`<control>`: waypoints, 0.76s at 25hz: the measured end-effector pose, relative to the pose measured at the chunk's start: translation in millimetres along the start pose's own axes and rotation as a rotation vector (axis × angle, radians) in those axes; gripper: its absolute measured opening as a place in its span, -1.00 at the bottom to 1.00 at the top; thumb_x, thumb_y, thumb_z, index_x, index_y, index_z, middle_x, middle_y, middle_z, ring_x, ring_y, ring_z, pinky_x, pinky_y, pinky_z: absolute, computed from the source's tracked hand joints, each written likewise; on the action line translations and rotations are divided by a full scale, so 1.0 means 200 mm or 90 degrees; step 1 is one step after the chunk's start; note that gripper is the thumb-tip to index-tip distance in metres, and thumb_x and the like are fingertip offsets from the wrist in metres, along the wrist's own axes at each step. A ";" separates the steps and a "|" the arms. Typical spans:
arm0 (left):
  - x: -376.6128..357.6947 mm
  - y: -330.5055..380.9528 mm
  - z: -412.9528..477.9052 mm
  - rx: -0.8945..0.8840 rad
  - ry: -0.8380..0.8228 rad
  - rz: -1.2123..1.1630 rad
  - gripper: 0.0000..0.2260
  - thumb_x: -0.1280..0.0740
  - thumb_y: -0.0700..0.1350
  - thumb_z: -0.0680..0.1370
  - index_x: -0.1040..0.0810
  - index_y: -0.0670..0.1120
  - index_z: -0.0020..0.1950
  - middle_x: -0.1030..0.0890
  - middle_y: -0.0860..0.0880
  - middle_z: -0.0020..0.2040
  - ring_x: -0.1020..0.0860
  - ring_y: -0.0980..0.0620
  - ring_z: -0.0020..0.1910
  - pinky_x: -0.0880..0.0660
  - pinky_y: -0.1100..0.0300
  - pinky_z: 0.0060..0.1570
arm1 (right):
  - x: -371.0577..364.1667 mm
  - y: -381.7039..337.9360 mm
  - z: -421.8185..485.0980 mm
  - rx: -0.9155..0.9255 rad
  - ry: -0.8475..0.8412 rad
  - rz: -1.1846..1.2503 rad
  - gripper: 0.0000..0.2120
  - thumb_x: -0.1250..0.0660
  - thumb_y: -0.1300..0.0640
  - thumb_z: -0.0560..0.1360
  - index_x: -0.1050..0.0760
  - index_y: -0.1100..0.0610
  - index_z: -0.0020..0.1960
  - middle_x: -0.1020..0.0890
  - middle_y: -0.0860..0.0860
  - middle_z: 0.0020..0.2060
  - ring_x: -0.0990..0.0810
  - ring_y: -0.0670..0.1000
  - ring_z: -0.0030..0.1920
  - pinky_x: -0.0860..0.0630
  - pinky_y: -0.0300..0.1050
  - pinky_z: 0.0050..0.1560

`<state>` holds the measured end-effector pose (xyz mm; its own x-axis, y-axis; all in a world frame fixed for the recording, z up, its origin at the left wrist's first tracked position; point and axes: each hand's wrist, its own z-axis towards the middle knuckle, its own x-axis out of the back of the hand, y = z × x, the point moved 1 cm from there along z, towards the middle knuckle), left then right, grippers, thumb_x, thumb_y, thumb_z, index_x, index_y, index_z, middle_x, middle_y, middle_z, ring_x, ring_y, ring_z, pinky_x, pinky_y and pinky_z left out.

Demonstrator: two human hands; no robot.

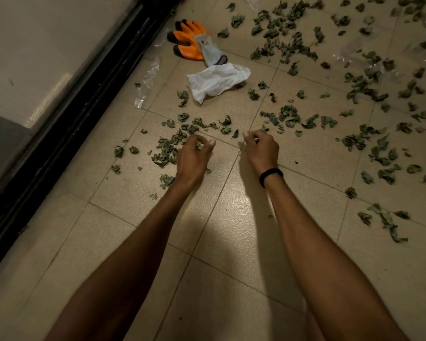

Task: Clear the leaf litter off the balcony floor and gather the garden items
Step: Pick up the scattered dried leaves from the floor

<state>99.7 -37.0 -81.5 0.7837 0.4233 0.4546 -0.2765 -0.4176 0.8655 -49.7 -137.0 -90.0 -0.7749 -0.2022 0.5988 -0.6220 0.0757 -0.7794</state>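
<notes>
Two orange gloves with black fingertips and grey cuffs lie stacked on the tiled floor, and I place everything else from them. Their long axis runs on a slant, with the fingers towards the black door track and the cuffs towards the person. A small printed mark sits on the top cuff, too small to read; no other writing shows. Touching the cuffs, on the person's side of the gloves, lies one crumpled white sheet. Between the gloves and the door track is a scrap of clear plastic, and a second clear piece lies well to the right of the gloves. Dried leaves lie all over the floor, far too many to count. They are thickest to the right of the gloves, with a smaller patch on the person's side of them. Over that patch the left hand has its grip curled round a few green bits. Just beside it the right hand, with a black band on its wrist, has thumb and fingers drawn together, but I cannot tell if its grip holds anything.
</notes>
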 end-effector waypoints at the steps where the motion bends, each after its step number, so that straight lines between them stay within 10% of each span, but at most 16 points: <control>1: 0.01 0.00 -0.02 -0.038 0.007 0.073 -0.71 -0.35 0.07 0.61 -0.50 -0.11 0.19 -0.61 0.08 -0.07 -0.59 0.23 -0.25 -0.43 0.42 -0.34 | -0.04 -0.02 0.01 0.031 -0.008 -0.039 -0.76 -0.29 0.01 0.60 -0.56 0.18 0.08 -0.65 0.07 -0.01 -0.58 -0.01 -0.04 -0.38 -0.27 -0.12; 7: 0.02 -0.16 -0.05 -0.049 -0.077 0.299 -0.31 -0.47 0.24 0.44 -0.35 -0.05 0.44 -0.54 -0.12 0.24 -0.57 -0.02 0.07 -0.55 0.03 0.02 | -0.18 -0.03 0.09 0.099 -0.082 -0.178 -0.79 -0.32 0.09 0.58 -0.41 0.19 0.11 -0.57 0.14 0.02 -0.54 0.10 -0.02 -0.38 -0.10 -0.13; 13: -0.04 -0.13 -0.14 -0.161 -0.072 0.386 -0.86 -0.30 -0.10 0.64 -0.35 -0.08 0.09 -0.44 -0.08 0.00 -0.51 0.01 -0.11 -0.41 0.18 -0.23 | -0.17 -0.06 0.10 0.075 -0.005 -0.096 -0.82 -0.21 0.17 0.63 -0.39 0.26 0.15 -0.62 0.18 -0.02 -0.59 0.16 0.00 -0.34 -0.17 -0.16; 19: -0.04 -0.15 -0.14 -0.133 -0.029 0.330 -0.89 -0.15 -0.24 0.66 -0.28 -0.06 -0.01 -0.43 -0.05 -0.08 -0.50 0.03 -0.15 -0.49 0.05 -0.28 | -0.28 -0.15 0.12 0.142 -0.058 -0.173 -0.73 -0.11 0.20 0.64 -0.31 0.20 0.33 -0.46 0.24 0.17 -0.51 0.23 0.09 -0.40 -0.03 0.01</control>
<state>87.0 -6.1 -104.4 0.5382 0.1685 0.8258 -0.7322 -0.3917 0.5571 15.6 -151.3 -104.0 -0.5650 -0.2721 0.7789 -0.7567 -0.2054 -0.6207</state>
